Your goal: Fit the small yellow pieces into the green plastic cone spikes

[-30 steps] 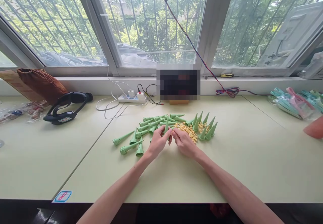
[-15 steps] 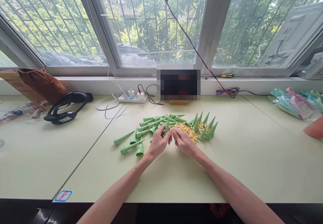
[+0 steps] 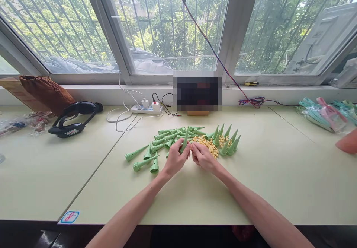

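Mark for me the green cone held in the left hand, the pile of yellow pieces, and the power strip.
green cone [image 3: 185, 139], head view, middle of its shaft.
yellow pieces [image 3: 209, 146], head view, centre of the pile.
power strip [image 3: 137, 109], head view, bare white top left of the plugs.

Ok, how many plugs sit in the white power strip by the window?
2: a white adapter near the middle of the power strip, and a white plug toward its right end. Smaller ones may be hidden.
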Demonstrator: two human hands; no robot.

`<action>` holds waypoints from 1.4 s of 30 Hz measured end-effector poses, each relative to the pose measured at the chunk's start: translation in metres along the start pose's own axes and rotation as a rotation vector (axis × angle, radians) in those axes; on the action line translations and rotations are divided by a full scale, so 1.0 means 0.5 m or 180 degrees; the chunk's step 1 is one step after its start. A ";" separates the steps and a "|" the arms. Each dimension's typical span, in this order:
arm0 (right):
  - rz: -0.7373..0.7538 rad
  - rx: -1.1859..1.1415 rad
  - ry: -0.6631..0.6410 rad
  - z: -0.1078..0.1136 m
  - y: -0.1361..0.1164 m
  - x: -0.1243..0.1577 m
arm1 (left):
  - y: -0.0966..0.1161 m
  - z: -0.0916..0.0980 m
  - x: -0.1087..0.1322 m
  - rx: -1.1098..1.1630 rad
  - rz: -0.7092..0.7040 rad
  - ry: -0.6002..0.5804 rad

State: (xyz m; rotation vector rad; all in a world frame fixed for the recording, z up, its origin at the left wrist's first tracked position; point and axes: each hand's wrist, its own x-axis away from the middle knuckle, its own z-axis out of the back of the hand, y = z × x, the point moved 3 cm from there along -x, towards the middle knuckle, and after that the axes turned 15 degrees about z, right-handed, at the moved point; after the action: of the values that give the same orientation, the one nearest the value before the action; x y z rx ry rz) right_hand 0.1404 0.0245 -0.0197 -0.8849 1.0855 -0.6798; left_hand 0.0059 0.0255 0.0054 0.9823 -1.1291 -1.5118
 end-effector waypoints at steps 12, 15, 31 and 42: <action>-0.0328 -0.1016 -0.0134 -0.005 -0.001 -0.003 | -0.008 0.004 0.000 -0.0458 -0.0223 0.0160; -0.0407 -0.1069 -0.0147 -0.005 -0.004 -0.003 | -0.006 0.004 0.001 -0.0534 -0.0282 0.0229; -0.0647 -0.1538 -0.0221 -0.003 -0.015 -0.002 | -0.004 0.001 0.005 -0.0905 -0.0547 0.0331; -0.0721 -0.1766 -0.0272 -0.001 -0.017 0.000 | -0.001 0.002 0.007 -0.1179 -0.0827 0.0223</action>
State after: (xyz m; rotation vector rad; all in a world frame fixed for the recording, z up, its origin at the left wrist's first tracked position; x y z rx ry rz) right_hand 0.1394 0.0202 -0.0123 -1.5176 1.1247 -0.5228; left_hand 0.0043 0.0225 0.0047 0.9387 -0.6554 -1.7997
